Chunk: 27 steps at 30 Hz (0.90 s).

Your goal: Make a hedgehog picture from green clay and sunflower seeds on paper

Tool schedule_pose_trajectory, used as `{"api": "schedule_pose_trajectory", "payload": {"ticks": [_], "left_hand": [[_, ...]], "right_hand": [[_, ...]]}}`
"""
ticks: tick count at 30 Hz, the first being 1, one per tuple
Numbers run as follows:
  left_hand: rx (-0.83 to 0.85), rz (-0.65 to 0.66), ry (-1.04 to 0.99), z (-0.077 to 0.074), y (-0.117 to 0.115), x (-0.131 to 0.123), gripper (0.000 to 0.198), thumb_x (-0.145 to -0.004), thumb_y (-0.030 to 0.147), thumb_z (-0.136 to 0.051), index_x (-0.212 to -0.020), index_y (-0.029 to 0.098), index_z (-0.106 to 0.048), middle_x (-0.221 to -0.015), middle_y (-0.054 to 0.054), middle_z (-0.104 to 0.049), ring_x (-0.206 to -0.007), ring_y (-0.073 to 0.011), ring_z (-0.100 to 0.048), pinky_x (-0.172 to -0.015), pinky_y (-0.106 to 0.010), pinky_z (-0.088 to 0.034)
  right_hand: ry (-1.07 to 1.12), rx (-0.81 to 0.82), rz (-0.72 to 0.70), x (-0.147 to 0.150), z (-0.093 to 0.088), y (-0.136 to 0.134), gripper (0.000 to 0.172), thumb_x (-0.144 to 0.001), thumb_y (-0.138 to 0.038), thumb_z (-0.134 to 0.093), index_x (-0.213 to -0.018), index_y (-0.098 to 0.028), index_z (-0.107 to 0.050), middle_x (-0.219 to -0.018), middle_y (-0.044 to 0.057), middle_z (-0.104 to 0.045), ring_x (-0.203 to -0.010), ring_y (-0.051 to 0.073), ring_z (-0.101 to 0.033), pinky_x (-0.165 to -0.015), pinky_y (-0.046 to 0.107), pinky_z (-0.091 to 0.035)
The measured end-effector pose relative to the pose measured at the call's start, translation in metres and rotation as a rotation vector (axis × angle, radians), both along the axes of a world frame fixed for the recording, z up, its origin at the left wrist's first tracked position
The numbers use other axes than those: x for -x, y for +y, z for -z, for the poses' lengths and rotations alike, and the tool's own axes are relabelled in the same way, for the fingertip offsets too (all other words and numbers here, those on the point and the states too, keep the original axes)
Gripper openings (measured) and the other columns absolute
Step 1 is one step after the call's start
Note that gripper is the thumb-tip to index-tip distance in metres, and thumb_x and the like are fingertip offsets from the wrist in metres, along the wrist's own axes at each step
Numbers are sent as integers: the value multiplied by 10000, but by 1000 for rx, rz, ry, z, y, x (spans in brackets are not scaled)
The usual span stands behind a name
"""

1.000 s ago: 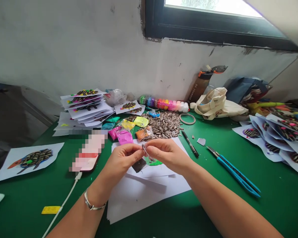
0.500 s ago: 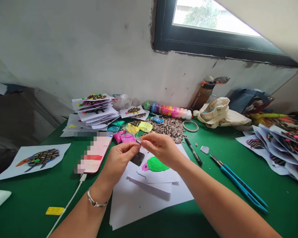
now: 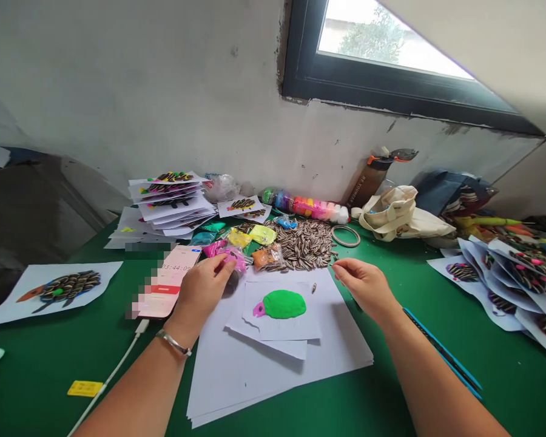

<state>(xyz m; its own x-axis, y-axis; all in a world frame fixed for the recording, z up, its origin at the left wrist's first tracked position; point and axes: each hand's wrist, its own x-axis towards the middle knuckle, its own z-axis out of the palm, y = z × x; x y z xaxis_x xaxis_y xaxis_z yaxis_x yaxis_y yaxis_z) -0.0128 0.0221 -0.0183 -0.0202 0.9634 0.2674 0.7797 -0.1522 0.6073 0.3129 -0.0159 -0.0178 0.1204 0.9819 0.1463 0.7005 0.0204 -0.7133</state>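
My left hand [image 3: 204, 289] rests by the phone [image 3: 169, 280]. Its fingers are closed on a small clear bag with dark filling [image 3: 233, 278], beside the pink clay bag [image 3: 227, 252]. My right hand [image 3: 363, 283] hovers to the right of the paper stack [image 3: 273, 364], thumb and forefinger pinched together on something too small to make out. Between the hands lies a cut sheet carrying a green clay shape with a pink tip [image 3: 283, 303]. A single striped seed [image 3: 313, 287] lies on the paper near it.
A heap of sunflower seeds [image 3: 307, 243], small clay bags [image 3: 261, 233], a tape ring [image 3: 346, 235] and a row of clay pots [image 3: 307, 205] sit behind. A blue utility knife [image 3: 446, 355] lies under my right forearm. Finished seed pictures are stacked left [image 3: 168, 194] and right [image 3: 509, 267].
My hands, pinched together on the small bag before, have separated. The left went down and left with the bag, the right swung out to the right. The green shape is now uncovered.
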Motion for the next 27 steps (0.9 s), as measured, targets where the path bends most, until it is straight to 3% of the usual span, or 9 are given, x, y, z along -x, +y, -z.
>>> {"api": "schedule_pose_trajectory", "payload": {"ticks": [3,7,11,15,21,27], "left_hand": [[-185,33,82,-1,-2,-1,362,-917,414,-499,-1122,171,-672,-1129,-122,-695,-1086,-284,-585,-933,-408,-429],[-279,213,41,-6,-13,-11,244,-931,316,-503,-1025,194,-693,-1030,-75,-714,-1014,-230,-613,-936,-383,-457],[-211,442,3,-6,-22,-19,200,-927,224,-507,-996,175,-689,-984,-70,-722,-938,-197,-637,-876,-347,-500],[-185,570,23,-5,-26,-21,210,-927,181,-492,-1008,182,-685,-983,-70,-722,-930,-196,-639,-867,-356,-514],[-70,778,209,-11,-34,-20,347,-859,33,-449,-1064,178,-687,-1031,-78,-712,-987,-220,-618,-877,-372,-516],[64,830,287,-7,-36,-14,387,-826,7,-458,-1022,236,-700,-1111,-69,-688,-1007,-230,-616,-858,-353,-507]], "right_hand": [[-107,-12,-123,8,7,-2,210,-872,-293,-511,-901,-197,-696,-843,46,-699,-788,196,-629,-727,294,-463],[-305,29,-278,21,13,-6,289,-867,-143,-450,-985,-208,-706,-979,68,-679,-880,197,-617,-793,307,-457],[-370,53,-351,24,14,-6,283,-848,-92,-458,-921,-200,-710,-959,70,-656,-902,194,-594,-813,300,-453],[-389,55,-368,21,15,-4,245,-850,-87,-462,-865,-189,-684,-938,68,-636,-865,186,-578,-785,294,-449],[-394,47,-367,19,19,0,196,-852,-77,-458,-822,-180,-622,-900,56,-602,-824,176,-551,-751,283,-435],[-372,31,-370,19,17,1,197,-862,-76,-452,-817,-189,-606,-892,45,-596,-824,171,-542,-744,277,-426]]}}
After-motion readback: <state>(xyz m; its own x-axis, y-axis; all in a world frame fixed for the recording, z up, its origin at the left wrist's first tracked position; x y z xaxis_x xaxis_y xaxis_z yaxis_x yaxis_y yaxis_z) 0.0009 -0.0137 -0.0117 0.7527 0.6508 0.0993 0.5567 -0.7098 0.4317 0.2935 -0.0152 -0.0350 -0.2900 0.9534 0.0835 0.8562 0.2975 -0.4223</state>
